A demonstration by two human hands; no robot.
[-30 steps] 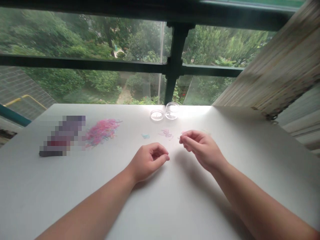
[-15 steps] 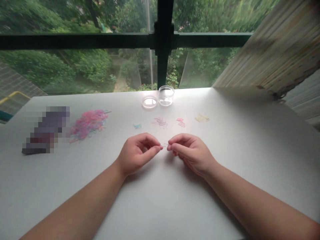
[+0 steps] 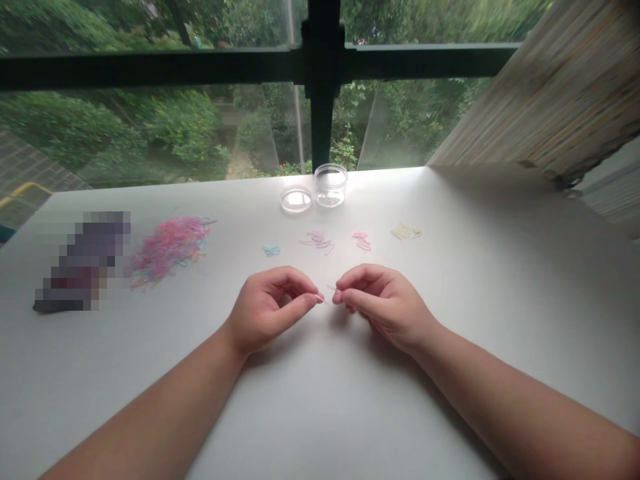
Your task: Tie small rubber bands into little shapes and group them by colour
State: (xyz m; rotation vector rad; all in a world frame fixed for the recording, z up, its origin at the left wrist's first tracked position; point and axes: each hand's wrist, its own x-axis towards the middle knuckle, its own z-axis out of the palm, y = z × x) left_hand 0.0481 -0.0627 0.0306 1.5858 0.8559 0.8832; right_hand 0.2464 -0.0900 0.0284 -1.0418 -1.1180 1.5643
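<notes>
Above the middle of the white table, my left hand (image 3: 274,309) pinches a tiny pale pink band (image 3: 324,301) between thumb and index finger. Facing it, my right hand (image 3: 383,301) pinches another thin pale pink band (image 3: 331,288), its end sticking out leftwards. A small gap separates the fingertips; the bands look like little rubber bands, too small to see fully. Beyond my hands lie little groups of blue bands (image 3: 271,251), lilac bands (image 3: 318,240), pink bands (image 3: 362,241) and pale yellow bands (image 3: 407,231).
A large heap of mixed-colour bands (image 3: 173,250) lies on the left, beside a pixelated dark object (image 3: 85,260). A clear round jar (image 3: 331,187) and its lid (image 3: 296,200) stand at the back of the table (image 3: 320,407), before the window. A curtain (image 3: 540,100) hangs at right.
The view has shifted slightly. Both hands stay almost in place, still pinching; the thin band ends between the fingertips now show more clearly and apart.
</notes>
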